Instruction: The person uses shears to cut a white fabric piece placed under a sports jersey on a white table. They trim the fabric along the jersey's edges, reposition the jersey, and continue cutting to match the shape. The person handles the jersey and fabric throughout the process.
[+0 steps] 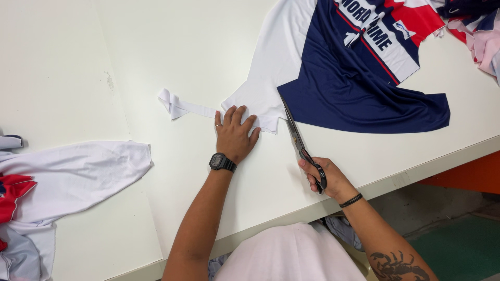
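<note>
A white, navy and red jersey [344, 78] lies spread on the white table [156, 62]. My left hand [235, 133], with a black watch on its wrist, presses flat on the jersey's white lower edge. My right hand [324, 177] grips the black handles of long scissors [297, 138]. The blades point away from me and reach into the fabric where the white part meets the navy part. A narrow white strip [182, 106] trails off to the left of my left hand, its far end folded over.
Another white garment with red patches [62, 182] lies at the left of the table. More red, navy and pink fabric [476, 28] is piled at the top right corner. The table's front edge [396, 179] runs diagonally beside my right hand, floor below.
</note>
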